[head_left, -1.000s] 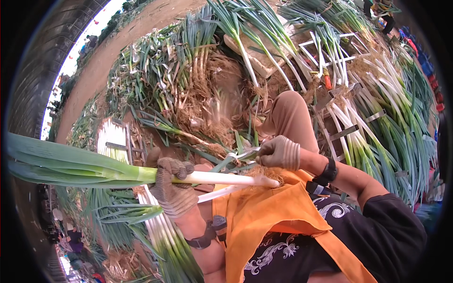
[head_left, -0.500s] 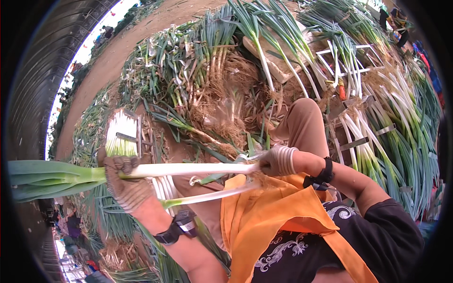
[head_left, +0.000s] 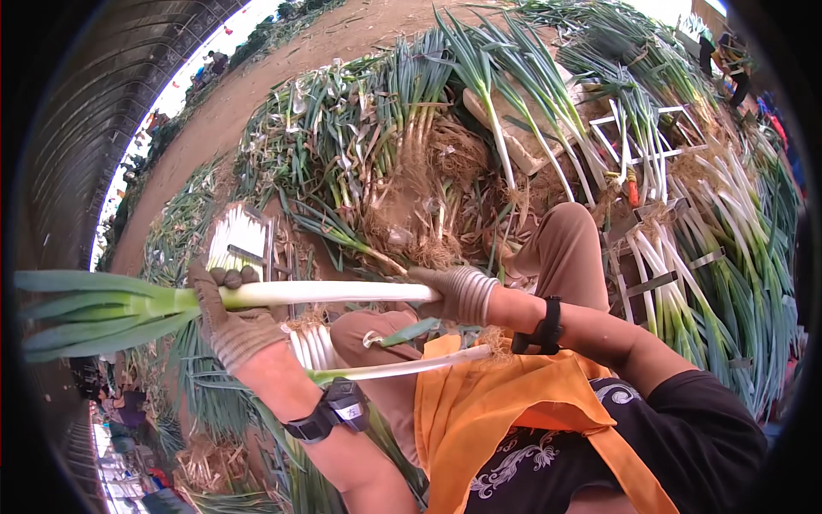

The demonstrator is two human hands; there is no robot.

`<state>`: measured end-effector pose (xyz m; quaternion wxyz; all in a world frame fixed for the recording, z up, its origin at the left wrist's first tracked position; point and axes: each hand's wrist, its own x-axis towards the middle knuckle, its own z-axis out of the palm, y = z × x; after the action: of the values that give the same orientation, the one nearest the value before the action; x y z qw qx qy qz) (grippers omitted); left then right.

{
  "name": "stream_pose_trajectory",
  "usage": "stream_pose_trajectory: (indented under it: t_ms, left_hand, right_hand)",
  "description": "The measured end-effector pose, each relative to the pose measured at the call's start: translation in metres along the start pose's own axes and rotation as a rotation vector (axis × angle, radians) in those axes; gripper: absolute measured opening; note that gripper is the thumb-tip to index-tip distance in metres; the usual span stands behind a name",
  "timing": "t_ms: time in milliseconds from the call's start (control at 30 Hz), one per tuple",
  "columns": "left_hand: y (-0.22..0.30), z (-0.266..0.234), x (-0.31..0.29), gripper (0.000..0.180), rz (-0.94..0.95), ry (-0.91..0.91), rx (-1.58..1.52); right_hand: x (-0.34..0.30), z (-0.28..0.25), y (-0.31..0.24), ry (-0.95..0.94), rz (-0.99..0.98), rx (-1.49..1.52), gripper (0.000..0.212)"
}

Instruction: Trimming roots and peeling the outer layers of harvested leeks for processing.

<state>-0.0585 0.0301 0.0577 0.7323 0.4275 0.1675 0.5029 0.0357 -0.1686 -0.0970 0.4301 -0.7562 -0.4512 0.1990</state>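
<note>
A large green onion (head_left: 334, 293) with a thick white stalk lies level across the front of me, its green leaves fanning out to the left. My gloved left hand (head_left: 235, 317) is wrapped round it where the white turns green. At the other end my gloved right hand (head_left: 461, 294) closes on the stalk, hiding its tip. Below them a second, thinner green onion (head_left: 428, 363) with roots rests over my lap and the orange apron (head_left: 467, 428). Beyond my left hand stands a bundle of trimmed white stalks (head_left: 240, 240) in a metal holder.
Unpeeled green onions with brown roots (head_left: 419, 128) are heaped ahead. Several stalks lean on a pale block (head_left: 514, 128). At the right, peeled green onions (head_left: 685, 283) lie in a metal rack (head_left: 651, 283). Dirt ground (head_left: 282, 60) stretches behind, with a person (head_left: 732, 64) at the far right.
My right hand has moved left and slightly up along the stalk, away from the root end. My left hand keeps its hold. The whole view has shifted slightly.
</note>
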Motion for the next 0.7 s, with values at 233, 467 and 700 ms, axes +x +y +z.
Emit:
stream_pose_trajectory:
  t_ms: [233, 467, 700]
  left_hand:
    - [-0.052, -0.053, -0.004, 0.042, -0.317, -0.655, -0.322]
    - [-0.105, -0.04, -0.043, 0.029, -0.414, -0.07, 0.018]
    - [-0.137, -0.042, -0.066, 0.025, -0.521, -0.04, -0.028]
  right_hand:
    - [-0.039, -0.006, 0.011, -0.597, 0.103, 0.315, 0.048]
    - [-0.099, 0.038, 0.083, -0.245, -0.085, 0.254, 0.02]
    - [-0.132, 0.024, 0.084, -0.197, 0.345, 0.76, 0.017]
